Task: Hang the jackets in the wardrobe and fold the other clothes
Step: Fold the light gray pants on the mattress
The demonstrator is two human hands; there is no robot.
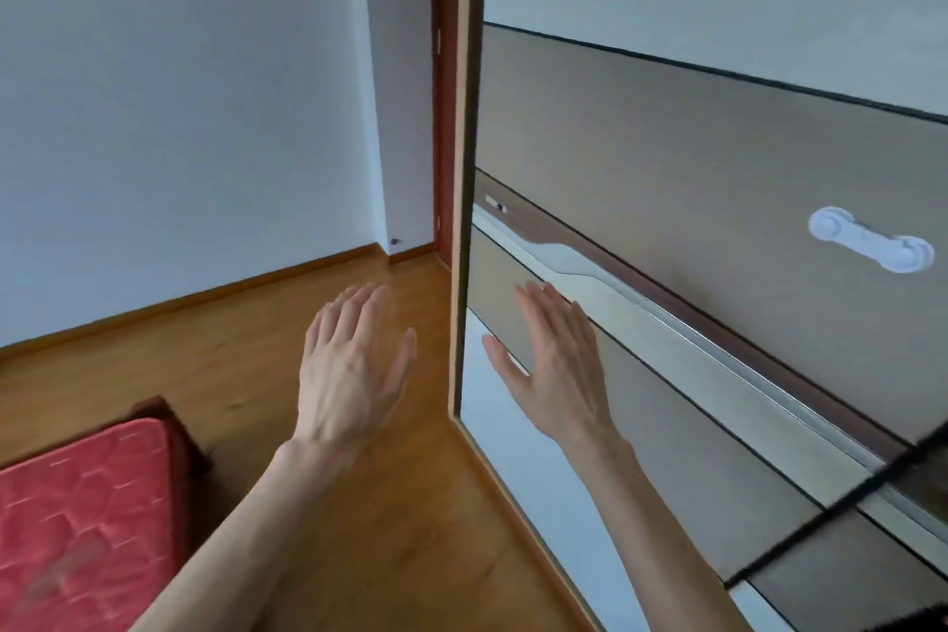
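Red mattress (77, 518) bottom-left — left hand (349, 370), right hand (554, 364) spread, empty, by wardrobe (667, 159).

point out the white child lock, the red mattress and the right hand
white child lock (870, 247): head view, on its middle strap
red mattress (77, 518): head view, on its quilted top
right hand (554, 364): head view, on its back

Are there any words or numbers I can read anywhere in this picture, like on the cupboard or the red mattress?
None: no words, numbers or signs can be read.
The small tag near the wardrobe door edge: too small and blurred to tell whether it carries text.
The white plastic latch on the door: no writing shows.
The red mattress: only a stitched pattern, no label shows.
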